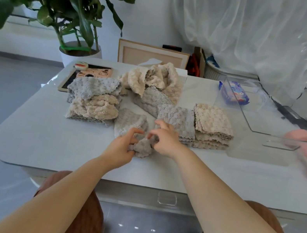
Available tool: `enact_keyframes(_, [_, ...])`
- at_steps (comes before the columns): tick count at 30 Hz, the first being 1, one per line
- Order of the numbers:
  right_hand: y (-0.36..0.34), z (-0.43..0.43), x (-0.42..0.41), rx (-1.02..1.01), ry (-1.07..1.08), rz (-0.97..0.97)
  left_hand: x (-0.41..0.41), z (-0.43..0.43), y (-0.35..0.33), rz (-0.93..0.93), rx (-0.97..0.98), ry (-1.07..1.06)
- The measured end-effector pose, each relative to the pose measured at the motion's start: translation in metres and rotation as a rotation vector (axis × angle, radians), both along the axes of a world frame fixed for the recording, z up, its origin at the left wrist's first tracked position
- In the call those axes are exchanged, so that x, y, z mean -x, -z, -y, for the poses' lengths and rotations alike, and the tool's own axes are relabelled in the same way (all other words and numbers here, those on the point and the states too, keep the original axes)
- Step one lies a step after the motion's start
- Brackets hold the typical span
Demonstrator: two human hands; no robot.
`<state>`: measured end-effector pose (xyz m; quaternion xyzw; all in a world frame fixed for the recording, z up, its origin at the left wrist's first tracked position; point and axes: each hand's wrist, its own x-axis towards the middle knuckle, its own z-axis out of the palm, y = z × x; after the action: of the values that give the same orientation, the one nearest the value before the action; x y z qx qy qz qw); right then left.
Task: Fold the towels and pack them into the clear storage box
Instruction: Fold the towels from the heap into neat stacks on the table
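On the white glossy table point(42, 137), toward its right edge: clear plastic storage box point(266, 124). At back centre, loose heap of beige and grey fluffy towels point(154, 83). Left of that, rumpled pile of grey and beige towels point(94, 99). Just beside the box, folded beige towel stack point(213, 127), touching a folded grey towel stack point(178, 120). Nearer the front edge, small crumpled grey towel point(141, 148), gripped from both sides: left hand point(120, 147) with fingers curled on its left part, right hand point(165, 139) with fingers curled on its right.
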<state>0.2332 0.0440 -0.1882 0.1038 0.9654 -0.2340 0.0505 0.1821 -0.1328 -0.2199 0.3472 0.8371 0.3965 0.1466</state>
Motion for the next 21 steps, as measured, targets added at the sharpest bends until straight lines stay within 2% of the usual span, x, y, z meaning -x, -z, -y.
enact_keyframes(2, [0.002,-0.001,0.0,0.003,0.037,-0.031,0.0,-0.001,-0.004,-0.039,-0.001,-0.045])
enact_keyframes(4, [-0.005,0.0,-0.005,0.277,0.182,-0.137,0.004,0.003,-0.007,-0.108,0.152,-0.093])
enact_keyframes(6, [-0.017,-0.003,-0.009,0.647,0.312,-0.232,0.008,0.004,-0.007,-0.265,0.422,-0.111])
enact_keyframes(7, [-0.025,-0.003,-0.012,0.767,0.339,-0.256,0.009,0.005,-0.007,-0.337,0.502,-0.13])
enact_keyframes(9, [-0.04,-0.005,-0.017,0.837,0.353,-0.323,0.013,0.001,-0.009,-0.402,0.506,-0.194])
enact_keyframes(11, [-0.05,-0.011,-0.019,0.824,0.394,-0.434,0.02,-0.001,-0.015,-0.315,0.41,-0.23])
enact_keyframes(12, [-0.052,-0.017,-0.018,0.83,0.437,-0.496,0.023,0.001,-0.022,-0.196,0.303,-0.233])
enact_keyframes(14, [-0.057,-0.028,-0.019,0.873,0.566,-0.617,0.028,0.008,-0.038,0.16,0.024,-0.23])
enact_keyframes(15, [-0.059,-0.033,-0.019,0.898,0.632,-0.664,0.029,0.011,-0.047,0.286,-0.104,-0.251])
enact_keyframes(16, [-0.06,-0.037,-0.02,0.912,0.677,-0.693,0.034,0.014,-0.054,0.321,-0.171,-0.267])
enact_keyframes(18, [-0.058,-0.04,-0.019,0.909,0.739,-0.719,0.041,0.016,-0.069,0.307,-0.184,-0.278])
enact_keyframes(21, [-0.044,-0.043,-0.011,0.841,0.87,-0.719,0.053,0.014,-0.079,0.367,-0.075,-0.235])
